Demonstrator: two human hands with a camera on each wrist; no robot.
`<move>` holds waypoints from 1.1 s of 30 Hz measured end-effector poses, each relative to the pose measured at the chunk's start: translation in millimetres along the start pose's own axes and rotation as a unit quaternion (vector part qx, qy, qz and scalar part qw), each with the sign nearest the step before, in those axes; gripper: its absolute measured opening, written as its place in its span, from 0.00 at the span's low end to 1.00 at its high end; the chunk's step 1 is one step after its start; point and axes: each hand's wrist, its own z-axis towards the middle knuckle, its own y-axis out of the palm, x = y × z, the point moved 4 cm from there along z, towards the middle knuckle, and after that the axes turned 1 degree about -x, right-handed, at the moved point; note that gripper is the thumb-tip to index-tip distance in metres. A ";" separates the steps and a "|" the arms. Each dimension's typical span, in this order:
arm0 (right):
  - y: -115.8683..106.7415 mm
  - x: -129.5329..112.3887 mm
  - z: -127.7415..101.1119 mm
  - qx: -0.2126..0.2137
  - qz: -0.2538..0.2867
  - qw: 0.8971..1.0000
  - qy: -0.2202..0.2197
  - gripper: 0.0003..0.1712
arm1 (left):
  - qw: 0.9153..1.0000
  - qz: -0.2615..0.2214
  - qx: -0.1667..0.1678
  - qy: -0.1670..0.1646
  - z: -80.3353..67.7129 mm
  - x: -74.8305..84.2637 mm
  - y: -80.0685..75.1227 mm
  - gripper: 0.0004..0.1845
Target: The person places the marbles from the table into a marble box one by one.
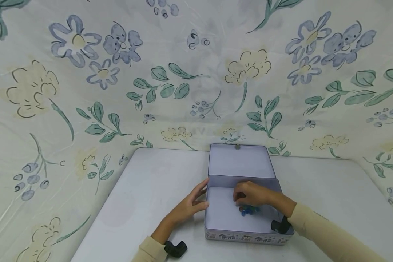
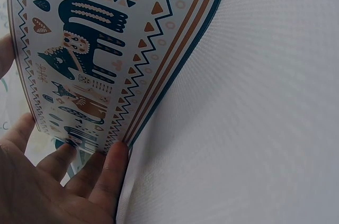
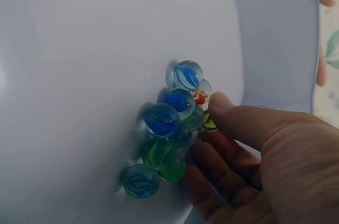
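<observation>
tins: 1 (image 1: 245, 222) | marbles: about 8 (image 3: 169, 128) | hands: 2 (image 1: 186, 207)

- A white table (image 1: 144, 196) fills the lower middle of the head view; its surface is plain and matte, faintly smudged toward the far edge.
- A floral cloth backdrop (image 1: 196, 72) rises behind the table's far edge and wraps round on the left and right sides, cream-coloured and lightly creased.
- Its print shows blue-grey flowers (image 1: 75, 40) at the far left and far right, pale yellow blooms (image 1: 249, 65) near the middle, and green leafy sprigs (image 1: 165, 85) between them.
- Small blue berry clusters (image 1: 31, 178) are printed on the left side of the cloth, nearer the viewer.
</observation>
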 end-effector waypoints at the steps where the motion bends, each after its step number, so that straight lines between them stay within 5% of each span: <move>1: -0.1 -0.3 0.0 0.000 0.001 1.000 0.001 0.04 | 1.000 -0.001 0.000 0.000 0.1 -0.1 0.0 0.41; 21: -6.1 2.4 -6.8 0.022 0.022 1.000 0.006 0.03 | 1.000 -0.001 -0.010 0.009 4.3 -0.8 1.0 0.41; 28: -22.1 -6.8 -17.2 0.067 0.081 0.994 -0.022 0.07 | 1.000 -0.004 -0.012 0.003 8.0 0.4 5.0 0.41; 33: -40.6 -19.7 -35.1 0.119 0.162 0.979 -0.029 0.09 | 1.000 -0.007 -0.020 0.011 7.2 0.6 4.6 0.42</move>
